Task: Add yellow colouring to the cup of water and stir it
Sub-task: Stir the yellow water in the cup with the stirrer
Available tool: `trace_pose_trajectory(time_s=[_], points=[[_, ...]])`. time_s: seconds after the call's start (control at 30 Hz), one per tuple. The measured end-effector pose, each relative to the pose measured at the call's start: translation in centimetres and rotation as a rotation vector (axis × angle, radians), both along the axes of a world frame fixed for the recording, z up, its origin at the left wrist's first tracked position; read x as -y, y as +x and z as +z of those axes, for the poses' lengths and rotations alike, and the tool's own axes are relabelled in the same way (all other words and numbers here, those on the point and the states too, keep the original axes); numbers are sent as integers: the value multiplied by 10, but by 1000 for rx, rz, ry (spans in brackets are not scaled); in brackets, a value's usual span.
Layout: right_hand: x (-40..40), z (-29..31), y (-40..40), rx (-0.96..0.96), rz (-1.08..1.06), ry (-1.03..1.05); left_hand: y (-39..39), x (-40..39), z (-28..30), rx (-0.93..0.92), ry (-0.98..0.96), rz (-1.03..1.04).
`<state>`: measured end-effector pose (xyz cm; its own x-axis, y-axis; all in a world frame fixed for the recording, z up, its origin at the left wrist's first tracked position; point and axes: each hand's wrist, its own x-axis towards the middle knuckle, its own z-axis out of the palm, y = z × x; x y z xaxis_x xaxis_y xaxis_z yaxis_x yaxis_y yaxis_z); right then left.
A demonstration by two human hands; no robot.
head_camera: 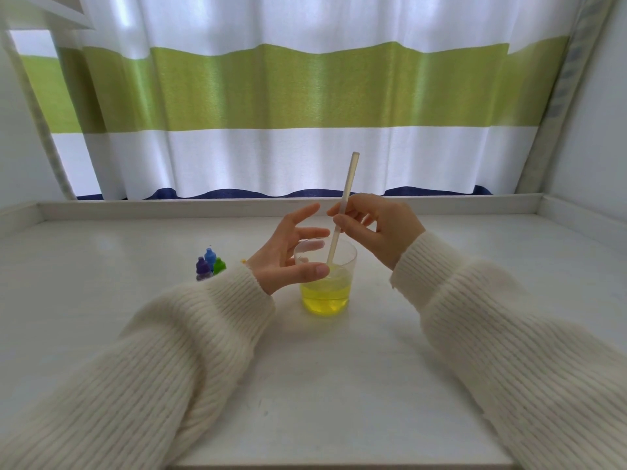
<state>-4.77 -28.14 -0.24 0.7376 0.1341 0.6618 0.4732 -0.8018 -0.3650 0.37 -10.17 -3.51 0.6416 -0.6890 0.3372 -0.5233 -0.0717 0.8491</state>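
A clear plastic cup (342,266) stands in the middle of the white table, about half full of yellow water (325,298). A pale straw (346,188) leans in the cup with its lower end in the water. My right hand (380,225) pinches the straw at mid-height, above the cup's rim. My left hand (288,252) is at the cup's left side with its fingers spread, the thumb across the cup's front and the fingers behind the rim; whether it presses on the cup is unclear. A speck of yellow (243,261) shows just behind my left wrist.
Three small colouring bottles, purple (202,268), blue (210,256) and green (219,265), stand together left of the cup, partly behind my left sleeve. A raised white ledge (169,208) borders the table at the back and sides, with a striped curtain (305,96) behind it.
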Motion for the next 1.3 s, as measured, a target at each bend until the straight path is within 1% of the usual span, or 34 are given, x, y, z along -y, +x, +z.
trace_pose_trajectory(time_s=[0.4, 0.63, 0.83, 1.0, 1.3], points=[[0, 5, -8, -6, 71, 77, 1, 1, -1, 6, 9, -5], [-4, 4, -8, -79, 154, 179, 3, 0, -2, 6, 3, -9], [-7, 1, -7, -121, 212, 206, 6, 0, -5, 14, -7, -8], [-7, 1, -7, -105, 195, 160, 6, 0, -4, 7, -4, -6], [-1, 1, -2, -8, 40, -2, 3, 0, -3, 5, 3, -3]])
